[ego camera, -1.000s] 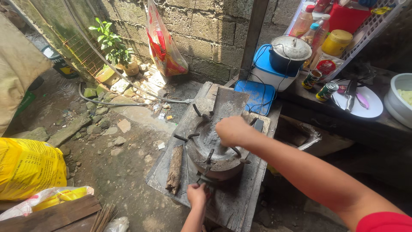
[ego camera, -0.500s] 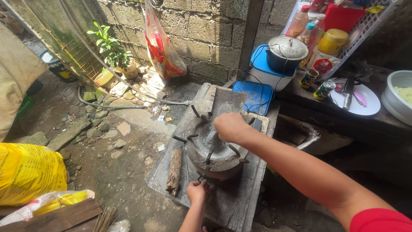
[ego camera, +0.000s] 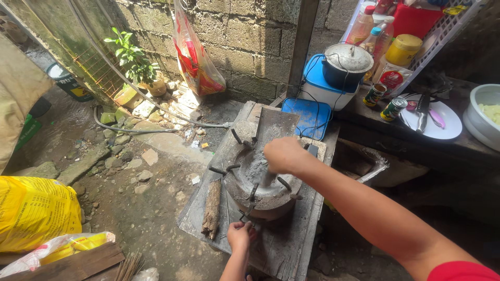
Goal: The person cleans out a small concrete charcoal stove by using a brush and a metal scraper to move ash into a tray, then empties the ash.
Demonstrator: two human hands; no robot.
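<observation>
Right hand [ego camera: 284, 154] closed in a loose fist over the ash-filled bowl of the round stove [ego camera: 263, 184]; what it holds, can't tell. Stove sits on a wooden platform [ego camera: 289, 244], probably heavy, rigid, gritty; best gripped at the rim. Left hand [ego camera: 240, 235] pinches a front metal prong [ego camera: 249, 209]. Firewood stick [ego camera: 212, 209] just beside it.

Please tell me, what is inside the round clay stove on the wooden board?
Grey ash lies inside the round clay stove, heaped toward the far side. The right hand reaches over the bowl and covers part of it. The left hand touches the near rim.
</observation>
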